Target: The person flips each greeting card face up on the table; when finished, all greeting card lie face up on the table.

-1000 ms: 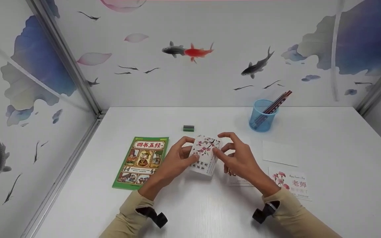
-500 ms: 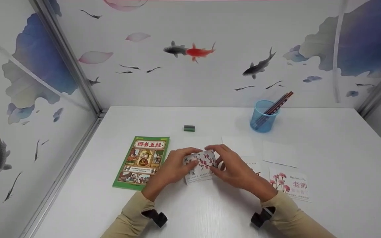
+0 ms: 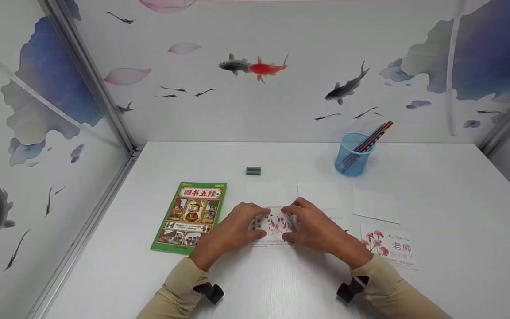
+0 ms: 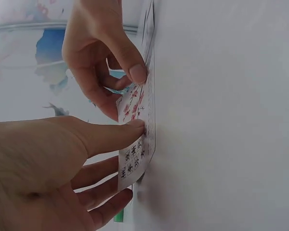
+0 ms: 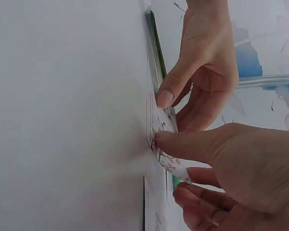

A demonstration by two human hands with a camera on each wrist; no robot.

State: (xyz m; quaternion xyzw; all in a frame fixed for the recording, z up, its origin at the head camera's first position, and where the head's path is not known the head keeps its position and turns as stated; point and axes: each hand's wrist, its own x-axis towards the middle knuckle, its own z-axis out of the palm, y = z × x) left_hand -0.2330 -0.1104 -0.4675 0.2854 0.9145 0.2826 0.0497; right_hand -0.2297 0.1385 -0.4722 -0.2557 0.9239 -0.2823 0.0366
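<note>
A white card with pink blossoms and dark characters [image 3: 276, 223] lies just above the white table, low between both hands. My left hand [image 3: 233, 228] pinches its left side, thumb on the near edge and fingers toward the far edge. On the other side my right hand [image 3: 319, 228] holds it the same way. The wrist views show the card [image 4: 131, 156] tilted, its near edge close to the table and both thumbs on it. Another printed card [image 3: 337, 217] is partly hidden behind the right hand.
A green-bordered book [image 3: 188, 217] lies left. Behind the hands sits a small dark green block [image 3: 253, 171]. A blue cup [image 3: 351, 164] holding several pencils [image 3: 374, 138] stands at the back right. A flower card [image 3: 390, 246] and a blank white card [image 3: 376, 206] lie on the right.
The blossom card has turned from upright to sideways and come down to the table between the hands. Both hands moved lower and nearer, uncovering pale cards behind them.
</note>
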